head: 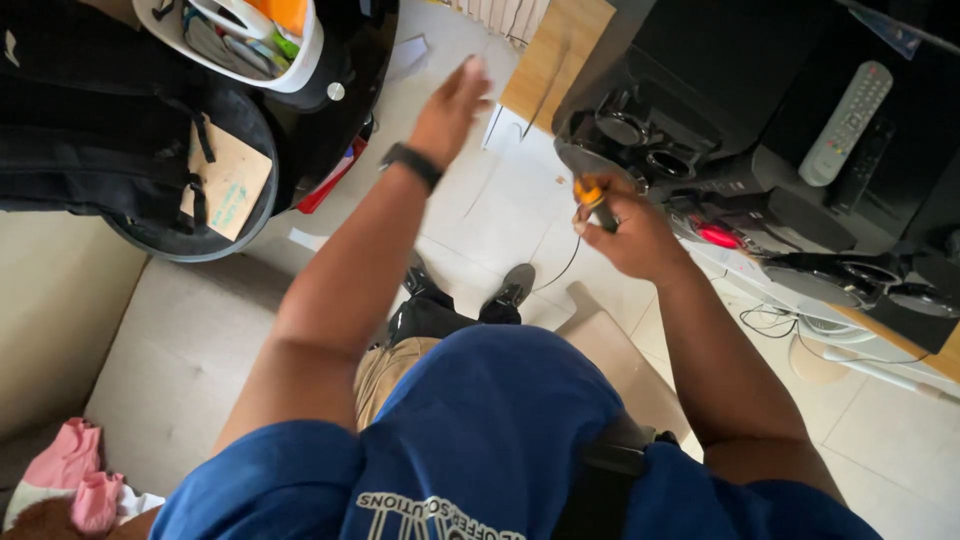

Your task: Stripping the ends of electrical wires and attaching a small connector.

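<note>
The person's right hand (625, 232) is closed around a small tool with an orange-yellow handle (588, 190); the handle sticks up out of the top of the fist, between thumb and forefinger, and the rest of the tool is hidden inside the grip. A thin dark cable (560, 272) hangs down from beneath this hand toward the tiled floor (500, 210). The tool sits just beside the front edge of a black speaker unit (640, 135), whose round dark openings lie right behind the handle.

The left hand (450, 105) is raised and spread flat, fingers extended, holding nothing. It hovers above the floor, well apart from the tool, with a dark wristband (412, 163) on its wrist.

Below the hands, the person's dark shoes (515, 285) stand on the floor. A grey remote control (845, 122) lies on the black unit at the far right. To the left, a black backpack (90, 110) rests on a round dark table (330, 110), next to a white tray (300, 60) of small items.
</note>
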